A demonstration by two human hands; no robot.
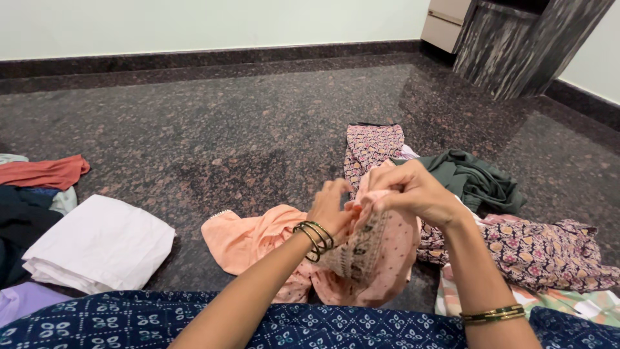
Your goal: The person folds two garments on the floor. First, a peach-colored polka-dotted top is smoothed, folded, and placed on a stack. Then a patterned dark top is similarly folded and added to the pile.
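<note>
Floor count: one peach garment (258,236) in hand, its dotted and patterned end bunched up between the two hands. One folded white cloth (103,242) to the person's left, on the dark speckled stone floor (226,116). One red-orange cloth (42,171) beyond it, on a dark heap at the edge of view; that heap's pieces cannot be counted. To the right: one dark green garment (478,178), one pink printed piece (371,145) lying flat behind the hands, one purple floral garment (549,249) crumpled near the right forearm.

Bangles: several green and gold on the left wrist, a narrower stack on the right forearm.

Grip: left hand (330,210) has fingers curled tight, pinching the peach fabric's edge. Right hand (416,190) is closed over the same gathered edge, knuckles up, just beside the left. Both hands clench the cloth above the lap; the rest of it trails down to the floor in front of the blue printed lap (129,320).
</note>
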